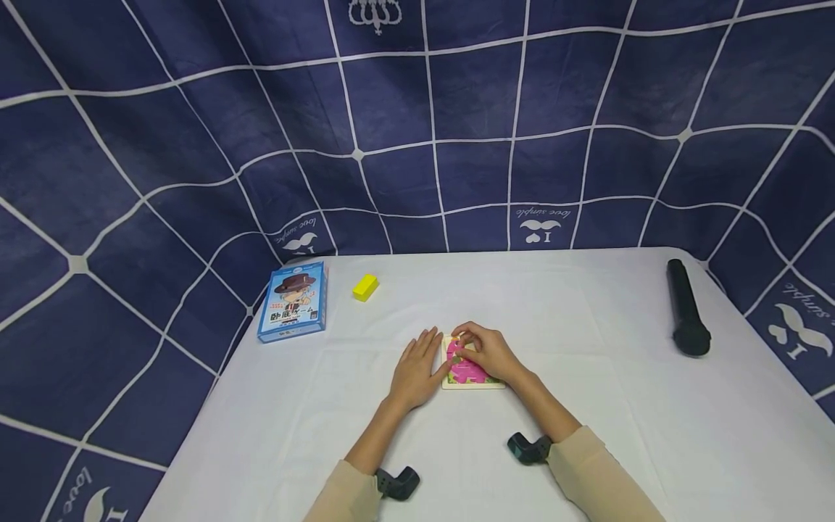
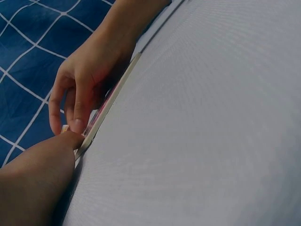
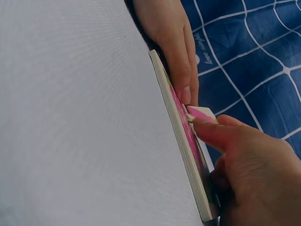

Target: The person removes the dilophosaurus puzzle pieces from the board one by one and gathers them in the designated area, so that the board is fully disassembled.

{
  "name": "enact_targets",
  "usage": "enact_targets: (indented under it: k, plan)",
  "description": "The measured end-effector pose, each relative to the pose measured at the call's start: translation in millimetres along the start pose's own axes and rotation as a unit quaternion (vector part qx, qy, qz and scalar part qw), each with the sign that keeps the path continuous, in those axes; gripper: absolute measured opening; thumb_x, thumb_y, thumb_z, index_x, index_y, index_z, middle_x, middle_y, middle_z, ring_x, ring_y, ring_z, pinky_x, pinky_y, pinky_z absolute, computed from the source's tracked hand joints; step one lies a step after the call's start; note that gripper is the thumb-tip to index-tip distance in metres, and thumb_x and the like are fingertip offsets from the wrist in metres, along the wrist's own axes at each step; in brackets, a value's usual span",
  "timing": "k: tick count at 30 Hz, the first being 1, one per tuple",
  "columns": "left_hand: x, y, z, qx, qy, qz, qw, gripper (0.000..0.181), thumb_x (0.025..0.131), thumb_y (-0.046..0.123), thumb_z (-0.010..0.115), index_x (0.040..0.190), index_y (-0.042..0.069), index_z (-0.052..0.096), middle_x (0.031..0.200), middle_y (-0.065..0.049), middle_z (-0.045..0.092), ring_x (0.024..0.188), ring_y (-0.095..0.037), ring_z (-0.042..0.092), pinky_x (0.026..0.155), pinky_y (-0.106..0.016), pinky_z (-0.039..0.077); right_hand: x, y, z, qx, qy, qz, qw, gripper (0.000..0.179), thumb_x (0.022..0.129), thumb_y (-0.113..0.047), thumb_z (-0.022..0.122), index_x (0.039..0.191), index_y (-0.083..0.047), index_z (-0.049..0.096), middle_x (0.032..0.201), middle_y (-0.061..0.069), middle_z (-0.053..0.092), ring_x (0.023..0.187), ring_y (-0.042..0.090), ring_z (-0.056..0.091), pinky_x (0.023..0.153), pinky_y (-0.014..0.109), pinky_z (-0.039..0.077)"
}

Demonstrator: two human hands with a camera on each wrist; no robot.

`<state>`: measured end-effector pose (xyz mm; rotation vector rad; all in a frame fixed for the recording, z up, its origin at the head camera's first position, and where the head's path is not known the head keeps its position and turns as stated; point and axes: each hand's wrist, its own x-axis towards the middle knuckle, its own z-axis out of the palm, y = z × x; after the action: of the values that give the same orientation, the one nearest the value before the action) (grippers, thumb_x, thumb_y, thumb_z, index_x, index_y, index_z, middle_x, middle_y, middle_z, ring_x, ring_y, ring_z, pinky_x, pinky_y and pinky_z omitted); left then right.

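Note:
A small flat board (image 1: 475, 386) with a cream rim and a pink and green picture lies on the white table between the two hands. My left hand (image 1: 412, 375) rests at its left side, fingers straight, with the thumb on the picture. From the right, my right hand (image 1: 491, 352) reaches over the board and pinches a small pink piece with pale edges (image 3: 201, 112) between thumb and fingers. In the right wrist view that piece is tilted up from the board's face, close to the left thumb. The right hand hides part of the picture.
A blue box (image 1: 293, 301) with a cartoon figure in a hat lies at the table's back left. Beside it is a yellow block (image 1: 365, 288). A black microphone-shaped object (image 1: 688, 312) lies at the right. Behind the table hangs a blue checked cloth (image 1: 470, 174).

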<state>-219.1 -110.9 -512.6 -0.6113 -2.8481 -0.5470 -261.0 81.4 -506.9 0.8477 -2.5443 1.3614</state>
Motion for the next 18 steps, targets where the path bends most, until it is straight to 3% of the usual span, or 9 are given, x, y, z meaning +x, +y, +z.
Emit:
enact_targets:
  k: [3, 8, 11, 14, 18]
  plan:
    - [-0.3, 0.2, 0.6, 0.0, -0.001, -0.002, 1.0, 0.062, 0.094, 0.043, 0.042, 0.142, 0.005, 0.034, 0.149, -0.009, 0.028, 0.137, -0.023, 0.022, 0.112, -0.039, 0.015, -1.0, -0.3, -0.8, 0.008, 0.005, 0.005, 0.9999, 0.031, 0.079, -0.01, 0.073, 0.106, -0.015, 0.062, 0.082, -0.005, 0.066, 0.045, 0.004, 0.032, 0.044, 0.023, 0.03]
    - [-0.8, 1.1, 1.0, 0.001, -0.008, -0.009, 0.9999, 0.063, 0.094, 0.045, 0.041, 0.143, 0.006, 0.033, 0.149, -0.008, 0.027, 0.137, -0.021, 0.021, 0.112, -0.038, 0.013, -4.6, -3.5, -5.1, 0.04, 0.014, 0.031, 0.9986, 0.031, 0.079, -0.009, 0.073, 0.107, -0.016, 0.062, 0.085, -0.003, 0.066, 0.06, 0.001, 0.053, 0.062, 0.022, 0.045]
    - [-0.9, 1.4, 1.4, 0.001, -0.009, -0.008, 0.9999, 0.063, 0.094, 0.046, 0.041, 0.143, 0.006, 0.033, 0.149, -0.008, 0.027, 0.137, -0.022, 0.021, 0.112, -0.038, 0.013, -8.6, -7.9, -11.8, 0.063, 0.019, 0.045, 0.9968, 0.031, 0.079, -0.009, 0.073, 0.108, -0.016, 0.063, 0.086, -0.003, 0.065, 0.057, 0.001, 0.052, 0.055, 0.019, 0.045]
    - [-0.8, 1.5, 1.2, 0.002, -0.009, -0.011, 0.9999, 0.063, 0.095, 0.046, 0.04, 0.143, 0.007, 0.033, 0.149, -0.008, 0.027, 0.137, -0.022, 0.021, 0.112, -0.037, 0.013, -14.0, -11.9, -22.1, 0.07, 0.029, 0.042, 0.9963, 0.03, 0.079, -0.011, 0.073, 0.108, -0.016, 0.063, 0.085, -0.002, 0.064, 0.044, 0.002, 0.036, 0.041, 0.019, 0.033]
    - [-1.0, 1.1, 0.5, -0.001, -0.004, -0.01, 0.9999, 0.063, 0.094, 0.046, 0.042, 0.143, 0.006, 0.034, 0.149, -0.008, 0.028, 0.137, -0.022, 0.021, 0.112, -0.037, 0.014, -22.8, -12.7, -38.9, 0.061, 0.053, 0.039, 0.996, 0.03, 0.079, -0.011, 0.073, 0.107, -0.016, 0.063, 0.084, -0.002, 0.065, 0.042, 0.002, 0.027, 0.037, 0.02, 0.025]
